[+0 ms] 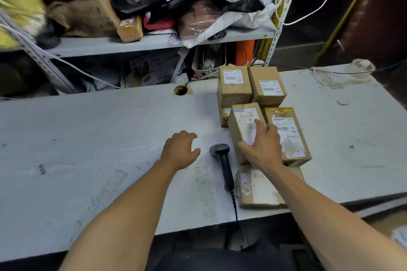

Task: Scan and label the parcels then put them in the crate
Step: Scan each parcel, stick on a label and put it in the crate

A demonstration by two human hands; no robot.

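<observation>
Cardboard parcel (244,125) in right hand (263,149) (fingers curled).

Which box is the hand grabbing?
The front-left stacked box: only it has the right hand on it, fingers over its white label. The other boxes go untouched.

Matt cardboard parcels (246,125), scuffed table (110,138)

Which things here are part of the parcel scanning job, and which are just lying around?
For the job: parcel gripped by right hand; other parcels; barcode scanner; left hand, free.
Lying about: shelf clutter; string on table.
</observation>
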